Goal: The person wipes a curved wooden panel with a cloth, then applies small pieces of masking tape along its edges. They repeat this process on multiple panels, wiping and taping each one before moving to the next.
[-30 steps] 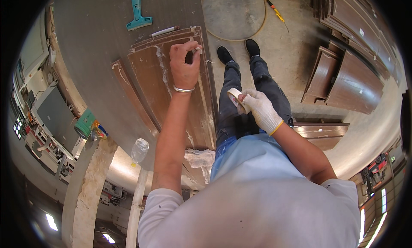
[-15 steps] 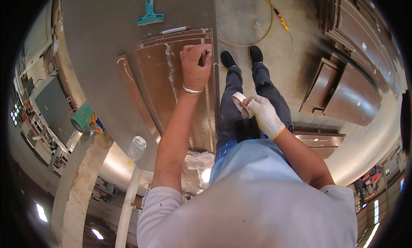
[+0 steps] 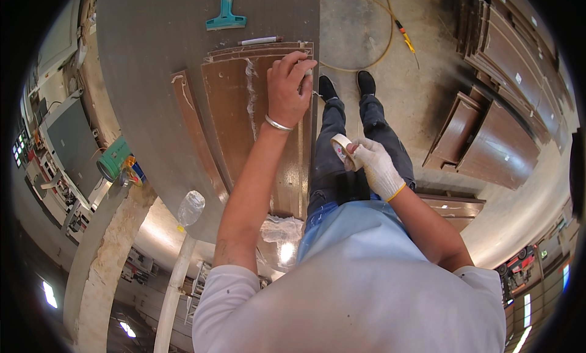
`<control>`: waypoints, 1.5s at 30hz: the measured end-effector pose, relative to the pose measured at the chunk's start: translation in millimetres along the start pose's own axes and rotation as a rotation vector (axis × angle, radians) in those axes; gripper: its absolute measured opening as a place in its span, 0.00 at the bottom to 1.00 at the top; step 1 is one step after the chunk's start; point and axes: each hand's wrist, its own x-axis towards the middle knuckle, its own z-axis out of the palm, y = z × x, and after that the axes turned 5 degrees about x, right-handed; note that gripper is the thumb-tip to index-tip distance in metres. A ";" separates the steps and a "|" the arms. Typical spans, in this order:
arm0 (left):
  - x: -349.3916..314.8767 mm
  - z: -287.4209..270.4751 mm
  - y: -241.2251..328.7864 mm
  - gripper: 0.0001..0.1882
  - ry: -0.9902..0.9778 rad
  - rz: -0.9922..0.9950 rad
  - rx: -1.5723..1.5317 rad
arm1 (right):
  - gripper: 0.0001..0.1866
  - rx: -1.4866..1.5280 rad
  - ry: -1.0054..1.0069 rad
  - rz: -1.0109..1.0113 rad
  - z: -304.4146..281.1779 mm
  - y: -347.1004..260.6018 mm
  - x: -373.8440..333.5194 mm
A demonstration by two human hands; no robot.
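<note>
My bare left hand [image 3: 290,87], with a metal bangle at the wrist, reaches out over a brown wooden panel [image 3: 235,115] lying on a grey worktable [image 3: 152,60]. Its fingertips are pinched at the panel's far right corner, by the table edge; something small and pale shows between them. A streak of white filler runs down the panel. My right hand [image 3: 377,168] wears a white glove and holds a roll of pale masking tape [image 3: 340,150] off the table, above my legs.
A narrow brown strip [image 3: 195,133] lies left of the panel. A teal scraper [image 3: 226,11] and a white stick [image 3: 259,40] lie at the far end. A green roll [image 3: 113,161] and plastic bottle [image 3: 190,208] sit at the table's near left. Brown cabinet doors [image 3: 482,139] and a yellow hose [image 3: 366,36] lie on the floor.
My left hand has slid right along the panel's far end to its corner at the table edge. The gloved right hand has kept the tape roll in about the same place.
</note>
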 end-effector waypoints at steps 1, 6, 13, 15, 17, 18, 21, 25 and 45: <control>2.0 -1.7 0.7 0.23 -0.024 0.000 0.006 | 0.15 0.015 -0.004 0.005 1.0 0.0 0.0; 15.2 -11.1 2.0 0.26 -0.097 -0.082 0.052 | 0.15 0.023 -0.005 -0.007 3.2 -0.8 0.3; 61.0 -16.1 -11.0 0.20 -0.314 -0.326 0.230 | 0.14 -0.023 0.020 -0.008 0.9 0.8 2.9; 75.5 -13.2 -16.5 0.16 -0.352 -0.479 0.194 | 0.14 0.003 0.018 -0.028 0.3 1.2 3.1; 76.6 -9.8 -17.1 0.13 -0.170 -0.536 0.117 | 0.14 0.016 0.017 -0.044 -1.5 0.0 2.3; 72.8 -8.8 -16.6 0.13 -0.101 -0.505 0.069 | 0.15 0.018 0.018 -0.051 -2.9 -1.4 1.6; 52.9 -7.4 -14.3 0.20 -0.075 -0.351 0.137 | 0.14 0.037 0.015 -0.073 -7.6 -8.6 -1.4; 26.7 -3.3 -9.8 0.39 -0.158 -0.308 0.406 | 0.14 0.036 0.017 -0.105 -12.4 -19.8 -8.0; 62.9 -18.0 9.0 0.35 -0.278 -0.732 0.466 | 0.16 -0.124 -0.310 -0.168 -61.1 -50.7 -44.1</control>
